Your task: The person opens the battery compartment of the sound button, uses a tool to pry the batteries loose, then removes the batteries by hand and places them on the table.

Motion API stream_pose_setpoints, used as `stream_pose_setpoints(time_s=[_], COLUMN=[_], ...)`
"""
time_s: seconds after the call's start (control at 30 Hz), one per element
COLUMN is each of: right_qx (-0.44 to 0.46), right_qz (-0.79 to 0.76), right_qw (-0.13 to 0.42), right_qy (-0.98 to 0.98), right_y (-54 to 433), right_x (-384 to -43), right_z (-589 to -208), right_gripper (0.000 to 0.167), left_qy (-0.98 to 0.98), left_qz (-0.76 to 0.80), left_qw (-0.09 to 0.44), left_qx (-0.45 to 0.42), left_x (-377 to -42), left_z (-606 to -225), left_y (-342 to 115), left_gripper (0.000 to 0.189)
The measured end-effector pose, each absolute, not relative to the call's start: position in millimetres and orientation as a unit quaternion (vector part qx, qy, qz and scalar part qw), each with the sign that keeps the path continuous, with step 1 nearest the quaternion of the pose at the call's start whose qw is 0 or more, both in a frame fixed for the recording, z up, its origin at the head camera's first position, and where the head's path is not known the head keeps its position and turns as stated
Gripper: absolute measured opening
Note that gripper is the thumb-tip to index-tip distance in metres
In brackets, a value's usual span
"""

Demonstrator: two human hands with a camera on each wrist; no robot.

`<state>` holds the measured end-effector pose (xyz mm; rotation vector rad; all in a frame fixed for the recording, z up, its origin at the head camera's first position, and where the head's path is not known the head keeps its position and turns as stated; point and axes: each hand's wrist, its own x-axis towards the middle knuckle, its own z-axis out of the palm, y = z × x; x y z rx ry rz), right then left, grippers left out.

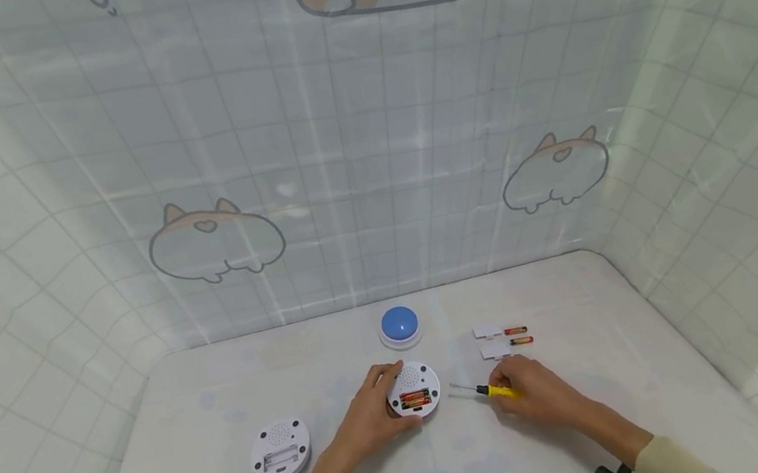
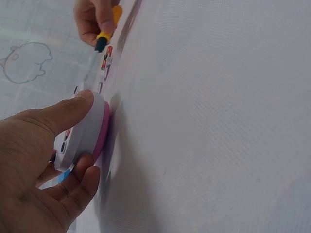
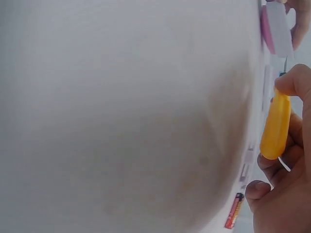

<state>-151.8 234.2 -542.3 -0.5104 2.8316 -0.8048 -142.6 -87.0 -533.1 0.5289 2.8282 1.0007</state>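
Note:
My left hand (image 1: 372, 415) grips the rim of a round white sound button (image 1: 414, 374), thumb on one side and fingers on the other. The button lies upside down, its speaker holes and an open compartment with red-and-orange batteries (image 1: 415, 399) facing up. In the left wrist view its pink dome (image 2: 103, 128) faces the table. My right hand (image 1: 536, 391) holds a screwdriver (image 3: 276, 127) by its yellow handle. In the head view the metal shaft (image 1: 463, 386) points left toward the button, apart from it.
A second upturned white sound button (image 1: 283, 460) lies at the left, its battery slot uncovered. At the back stands a blue-domed button (image 1: 400, 324). Two white battery covers (image 1: 495, 350) and two loose batteries (image 1: 522, 341) lie beyond my right hand. Patterned sheeting (image 1: 365, 154) encloses the table.

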Motion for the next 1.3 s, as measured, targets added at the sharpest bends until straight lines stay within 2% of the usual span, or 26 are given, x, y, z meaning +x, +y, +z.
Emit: stream_pose_setpoints(time_s=[0.4,0.83,1.3], right_qx=[-0.21,-0.236,-0.284], right_qz=[-0.267,-0.211,-0.146], right_qw=[0.004,0.036,0.009], right_qy=[0.941,0.948,0.948], right_y=[224.2,207.2,185.5], right_x=[-151.1,-151.0,-150.2], right_z=[-514.9,-495.0,-473.1], right_gripper=[0.018,0.017,0.017], left_qy=[0.929,0.928,0.921], left_qz=[0.325,0.327,0.347], left_qw=[0.046,0.044,0.044], left_qx=[0.172,0.173,0.173], left_x=[-143.9,-143.2,-143.4], left_z=[-533.6,-533.8,-537.3], left_y=[-87.8,-88.4,-88.9], left_gripper=[0.095,0.094,0.094])
